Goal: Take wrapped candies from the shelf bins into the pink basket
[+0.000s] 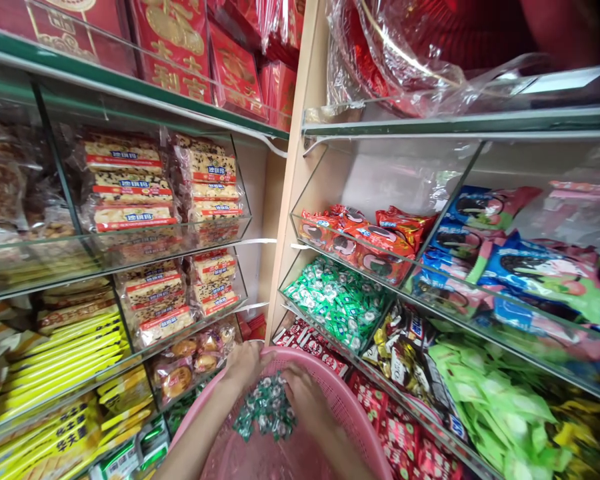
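A pink plastic basket (pixel 325 373) stands low in front of me, with a loose pile of green-and-white wrapped candies (pixel 265 410) inside. My left hand (pixel 244 365) is closed on its far left rim, thumb reaching over the inner side. Inside the basket, my right hand (pixel 303 393) is at the right edge of the pile, its fingers bent around some candies; its fingertips are partly hidden. Beyond the basket, more green wrapped candies (pixel 337 300) fill a glass shelf compartment.
Glass shelf fronts surround the basket. To the left are wrapped sachima bars (pixel 135 217), yellow wafer packs (pixel 65 367) and round cakes (pixel 177 380). To the right lie red packets (pixel 360 233), blue-pink packets (pixel 535 267) and light-green packets (pixel 490 387). A wooden post (pixel 290 167) divides the shelves.
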### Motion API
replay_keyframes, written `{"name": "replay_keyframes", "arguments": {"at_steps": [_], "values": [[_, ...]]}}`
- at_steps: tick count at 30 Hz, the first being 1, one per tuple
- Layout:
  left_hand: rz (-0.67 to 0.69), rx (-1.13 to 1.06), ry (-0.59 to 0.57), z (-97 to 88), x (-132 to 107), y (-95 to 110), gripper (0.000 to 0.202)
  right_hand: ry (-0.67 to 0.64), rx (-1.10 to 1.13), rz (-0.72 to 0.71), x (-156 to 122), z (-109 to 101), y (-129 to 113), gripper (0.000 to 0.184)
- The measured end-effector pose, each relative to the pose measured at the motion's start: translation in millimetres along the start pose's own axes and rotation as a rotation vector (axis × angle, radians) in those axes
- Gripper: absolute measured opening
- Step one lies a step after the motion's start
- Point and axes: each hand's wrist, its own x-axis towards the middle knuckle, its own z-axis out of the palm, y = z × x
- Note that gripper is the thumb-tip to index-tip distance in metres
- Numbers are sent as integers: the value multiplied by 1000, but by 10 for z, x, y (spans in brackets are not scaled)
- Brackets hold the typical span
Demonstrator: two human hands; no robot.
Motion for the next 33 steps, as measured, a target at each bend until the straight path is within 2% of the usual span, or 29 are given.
{"name": "replay_keyframes", "arguments": {"at_steps": [3, 6, 8, 11, 13, 15, 17, 19, 23, 26, 30, 33], "values": [[5, 9, -6, -2, 11, -1, 56, -50, -94, 20, 1, -11, -19, 27], [-1, 10, 3, -5, 20, 5, 57, -9, -103, -4, 14, -245, -129, 22], [-9, -10, 9, -15, 24, 15, 57, 75, -85, -57, 41, -562, -251, 25], [-9, -28, 2, -48, 27, 36, 58, 205, -129, -124, 121, -1156, -395, 26], [-10, -17, -7, -73, 29, 51, 59, 230, -248, -80, 199, -1492, -397, 23], [-16, -15, -7, -93, 31, 58, 59, 197, -409, 22, 281, -1693, -321, 20], [-16, -25, 1, -109, 33, 58, 59, 136, -549, 125, 353, -1755, -212, 22], [-11, -28, 10, -121, 33, 52, 59, 77, -629, 190, 406, -1730, -121, 26], [-15, -15, 21, -131, 37, 39, 59, 37, -659, 225, 452, -1656, -67, 30], [-24, -15, 22, -117, 52, 32, 59, 72, -650, 201, 461, -1677, -77, 31], [-44, -19, 15, -95, 73, 30, 59, 187, -618, 164, 464, -1759, -88, 29], [-46, -14, 12, -91, 73, 37, 59, 295, -429, 73, 436, -1766, -145, 31]]}}
